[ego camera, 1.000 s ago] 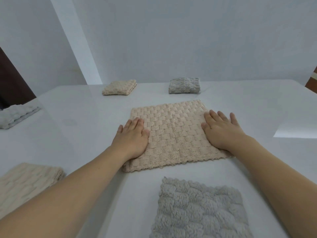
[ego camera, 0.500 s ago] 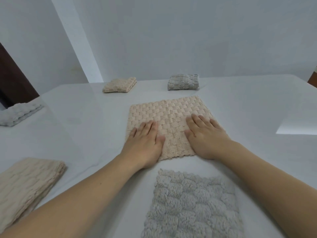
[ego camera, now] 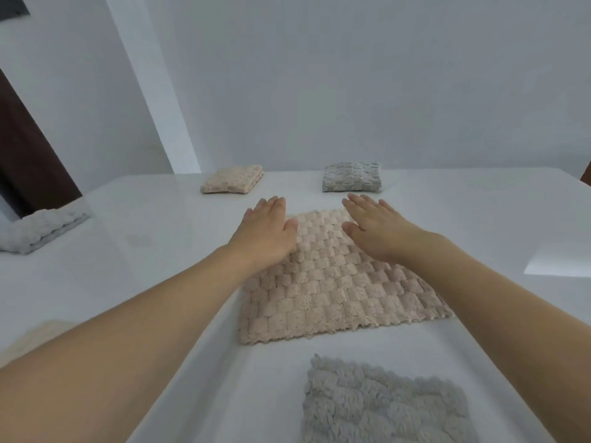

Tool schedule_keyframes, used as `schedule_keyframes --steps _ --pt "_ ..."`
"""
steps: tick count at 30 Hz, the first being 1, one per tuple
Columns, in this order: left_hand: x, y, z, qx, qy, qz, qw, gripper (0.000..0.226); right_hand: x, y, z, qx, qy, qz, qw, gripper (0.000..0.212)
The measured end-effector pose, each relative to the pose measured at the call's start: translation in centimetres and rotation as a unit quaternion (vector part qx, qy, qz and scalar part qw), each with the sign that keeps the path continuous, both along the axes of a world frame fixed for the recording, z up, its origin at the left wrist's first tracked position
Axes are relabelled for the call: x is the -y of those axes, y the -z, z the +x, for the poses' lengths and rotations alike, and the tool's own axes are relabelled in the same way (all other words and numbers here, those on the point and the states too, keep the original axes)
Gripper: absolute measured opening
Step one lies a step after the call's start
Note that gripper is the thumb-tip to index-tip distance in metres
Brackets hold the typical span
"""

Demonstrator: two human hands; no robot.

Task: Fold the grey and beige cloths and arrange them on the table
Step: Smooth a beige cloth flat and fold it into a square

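A beige waffle cloth [ego camera: 335,282] lies spread flat in the middle of the white table [ego camera: 144,282]. My left hand [ego camera: 263,233] lies with straight fingers over the cloth's far left corner. My right hand [ego camera: 375,230] lies flat with straight fingers over its far right part. A grey fluffy cloth [ego camera: 383,404] lies spread flat at the near edge, in front of the beige one. At the back sit a folded beige cloth [ego camera: 232,183] and a folded grey cloth [ego camera: 351,176].
A folded pale grey cloth [ego camera: 38,231] lies at the table's left edge. Another beige cloth [ego camera: 28,338] shows at the near left, partly behind my left forearm. A wall stands right behind the table. A bright light patch [ego camera: 559,262] falls on the right.
Both hands slid from the cloth's near edge up to its far edge. The view tilted, so the cloths sit lower in the frame.
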State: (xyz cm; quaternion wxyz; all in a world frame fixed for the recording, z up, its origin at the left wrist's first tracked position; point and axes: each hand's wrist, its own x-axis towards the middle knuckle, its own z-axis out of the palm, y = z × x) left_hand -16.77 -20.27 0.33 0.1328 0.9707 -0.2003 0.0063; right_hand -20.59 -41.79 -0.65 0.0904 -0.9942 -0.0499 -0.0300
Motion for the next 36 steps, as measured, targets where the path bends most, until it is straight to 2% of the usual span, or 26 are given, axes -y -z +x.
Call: schedule_keyframes --steps 3,5,9,13,24,30,36 --pt "2.4 0.1 3.1 -0.002 0.008 -0.011 1.000 0.057 -0.9 0.8 3.0 -0.005 -0.014 0.033 0.999 0.054" --pt "3.5 1.6 4.4 -0.034 0.010 -0.022 0.999 0.056 -0.6 2.4 4.2 -0.007 0.001 0.027 1.000 0.053" --pt "4.0 5.2 5.5 -0.029 0.004 0.059 0.998 0.058 0.1 4.2 5.5 -0.042 0.011 -0.021 0.999 0.055" --pt "3.9 5.6 6.2 -0.017 -0.002 0.082 0.997 0.058 0.1 4.2 6.0 -0.047 0.012 -0.027 0.998 0.055" --pt "2.4 5.5 6.1 -0.031 0.006 0.067 0.997 0.060 1.8 4.3 5.7 -0.052 0.043 -0.024 0.997 0.055" --pt "-1.8 5.9 6.6 -0.040 -0.055 0.055 0.996 0.062 4.7 4.3 5.0 -0.072 0.113 0.000 0.991 0.056" --pt "-1.6 6.2 6.7 -0.033 -0.062 0.054 0.996 0.062 4.8 4.5 5.1 -0.062 0.118 0.001 0.991 0.056"
